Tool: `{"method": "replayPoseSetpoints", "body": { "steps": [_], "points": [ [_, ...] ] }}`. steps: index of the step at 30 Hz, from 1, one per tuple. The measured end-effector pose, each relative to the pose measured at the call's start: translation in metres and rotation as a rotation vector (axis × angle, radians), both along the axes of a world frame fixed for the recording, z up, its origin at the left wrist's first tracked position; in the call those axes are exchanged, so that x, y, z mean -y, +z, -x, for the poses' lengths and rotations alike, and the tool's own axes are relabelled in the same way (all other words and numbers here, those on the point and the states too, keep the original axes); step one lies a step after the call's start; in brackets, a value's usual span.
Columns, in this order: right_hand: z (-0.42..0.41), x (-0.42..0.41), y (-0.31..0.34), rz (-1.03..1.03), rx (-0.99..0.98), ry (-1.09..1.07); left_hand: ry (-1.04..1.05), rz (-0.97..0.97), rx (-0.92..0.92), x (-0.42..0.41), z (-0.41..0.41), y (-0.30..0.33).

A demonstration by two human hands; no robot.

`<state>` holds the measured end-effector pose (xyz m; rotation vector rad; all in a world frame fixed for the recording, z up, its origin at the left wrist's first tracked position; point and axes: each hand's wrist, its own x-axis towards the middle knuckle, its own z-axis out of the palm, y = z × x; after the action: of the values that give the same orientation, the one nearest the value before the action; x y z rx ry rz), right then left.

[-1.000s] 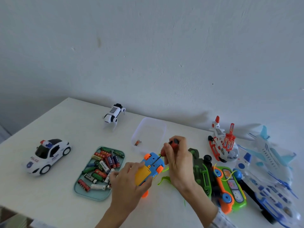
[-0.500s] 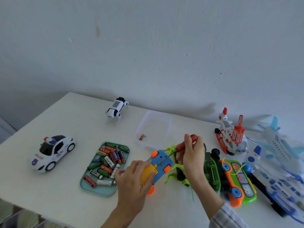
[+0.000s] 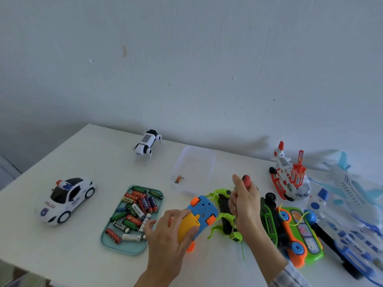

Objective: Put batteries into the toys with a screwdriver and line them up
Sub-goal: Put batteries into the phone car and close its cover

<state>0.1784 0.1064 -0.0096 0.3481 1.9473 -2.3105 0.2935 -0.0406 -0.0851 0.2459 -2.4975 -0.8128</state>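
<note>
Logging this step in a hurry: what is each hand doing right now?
Left hand: closed on the blue and yellow toy car, held underside up.
Right hand: closed on the red-handled screwdriver.

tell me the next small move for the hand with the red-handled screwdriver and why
Probably bring the red-handled screwdriver tip down to the blue toy car's underside: the right hand holds it raised beside the car, while the left hand grips the car's yellow battery cover.

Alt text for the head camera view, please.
The left hand holds an upturned blue toy while the right hand grips a red-handled screwdriver, above a white table with a battery tray and other toys.
</note>
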Motion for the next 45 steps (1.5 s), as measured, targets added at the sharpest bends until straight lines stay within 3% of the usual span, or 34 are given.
{"method": "replayPoseSetpoints", "body": {
  "steps": [5, 8, 13, 17, 20, 23, 25, 27, 30, 34, 37, 40, 45],
  "points": [
    [-0.021, 0.004, -0.007, -0.574, -0.133, 0.394, 0.009, 0.017, -0.006, -0.002, 0.0, -0.002],
    [-0.032, 0.009, -0.017, -0.75, -0.243, 0.449, 0.02, 0.015, -0.043, -0.003, 0.001, 0.001],
    [-0.04, 0.011, -0.011, -0.621, -0.157, 0.512, 0.023, 0.118, -0.112, -0.003, 0.002, 0.002],
    [-0.041, 0.011, -0.006, -0.545, -0.1, 0.571, 0.032, 0.041, -0.141, -0.002, -0.001, 0.004],
    [-0.039, 0.012, -0.006, -0.548, -0.1, 0.553, 0.03, -0.148, -0.141, -0.001, -0.004, -0.002],
    [-0.038, 0.013, -0.005, -0.561, -0.112, 0.554, -0.058, -0.629, -0.168, 0.002, -0.005, 0.009],
    [-0.038, 0.014, -0.003, -0.554, -0.118, 0.571, -0.058, -0.746, -0.246, 0.011, -0.006, 0.024],
    [-0.037, 0.016, 0.001, -0.575, -0.127, 0.59, -0.054, -0.682, -0.256, 0.025, -0.004, 0.037],
    [-0.036, 0.021, 0.003, -0.604, -0.141, 0.591, -0.181, -0.538, -0.092, 0.038, -0.005, 0.041],
    [-0.037, 0.027, 0.003, -0.627, -0.147, 0.577, -0.275, -0.172, 0.139, 0.031, -0.002, 0.034],
    [-0.038, 0.028, 0.003, -0.611, -0.134, 0.549, -0.224, 0.029, 0.079, 0.026, 0.003, 0.028],
    [-0.04, 0.028, 0.005, -0.627, -0.128, 0.546, -0.213, -0.062, -0.009, 0.027, 0.006, 0.026],
    [-0.038, 0.034, 0.005, -0.725, -0.133, 0.597, -0.243, -0.591, -0.088, 0.048, -0.001, 0.048]
  ]
}}
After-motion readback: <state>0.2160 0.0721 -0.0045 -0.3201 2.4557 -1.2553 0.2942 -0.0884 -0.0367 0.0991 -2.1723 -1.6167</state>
